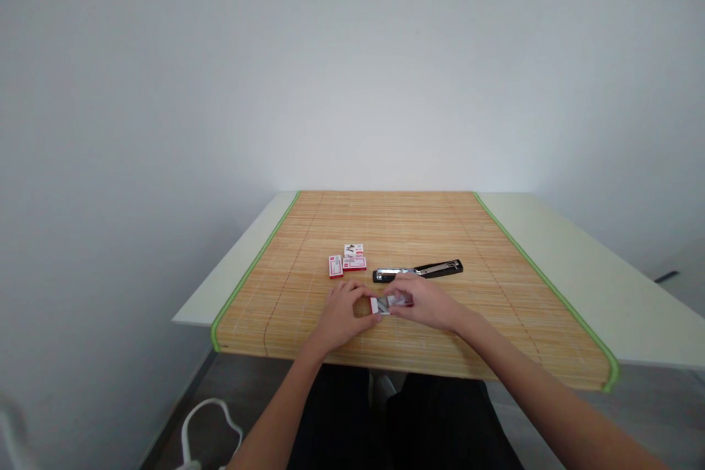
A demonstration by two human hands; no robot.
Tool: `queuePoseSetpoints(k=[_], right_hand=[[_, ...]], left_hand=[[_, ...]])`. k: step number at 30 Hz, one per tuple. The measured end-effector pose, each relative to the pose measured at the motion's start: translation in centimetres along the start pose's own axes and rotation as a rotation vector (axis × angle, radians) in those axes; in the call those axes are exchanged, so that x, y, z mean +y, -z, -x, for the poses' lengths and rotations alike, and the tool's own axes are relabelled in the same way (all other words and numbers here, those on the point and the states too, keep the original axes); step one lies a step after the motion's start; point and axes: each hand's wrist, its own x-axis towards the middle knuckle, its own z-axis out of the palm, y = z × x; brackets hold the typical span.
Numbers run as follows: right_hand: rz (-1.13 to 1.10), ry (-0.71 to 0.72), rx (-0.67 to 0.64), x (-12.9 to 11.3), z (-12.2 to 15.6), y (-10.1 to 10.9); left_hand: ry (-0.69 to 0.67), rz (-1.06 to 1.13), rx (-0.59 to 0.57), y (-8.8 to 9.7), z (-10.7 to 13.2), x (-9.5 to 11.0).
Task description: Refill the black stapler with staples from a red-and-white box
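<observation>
My left hand (pixel 342 314) and my right hand (pixel 429 304) meet over the near middle of a bamboo mat (pixel 496 308). Between their fingertips they pinch a small red and white staple box (pixel 385 303), which looks slid open, with grey contents showing. Just beyond the hands lies a black stapler (pixel 418 271), opened out flat, with its metal rail showing. Three more small red and white staple boxes (pixel 348 261) sit in a cluster to the left of the stapler.
The mat has green edging and covers most of a white table (pixel 606 264) pushed against a plain white wall. A white cable loop (pixel 212 426) hangs by the floor at lower left. My dark-clothed legs show under the table's near edge.
</observation>
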Motion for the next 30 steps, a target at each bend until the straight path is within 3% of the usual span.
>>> queuePoseSetpoints(k=[6, 15, 20, 30], right_hand=[[0.092, 0.034, 0.033, 0.6, 2.0, 0.3], [0.043, -0.142, 0.147, 3.5, 7.2, 1.4], [0.023, -0.144, 0.171, 4.0, 7.0, 0.8], [0.003, -0.112, 0.179, 3.4, 6.2, 0.3]], left_hand=[[0.002, 0.036, 0.001, 0.0, 0.0, -0.2], [-0.002, 0.198, -0.024, 0.7, 0.5, -1.3], [0.020, 0.232, -0.064, 0.8, 0.2, -2.0], [0.003, 0.179, -0.039, -0.1, -0.6, -1.6]])
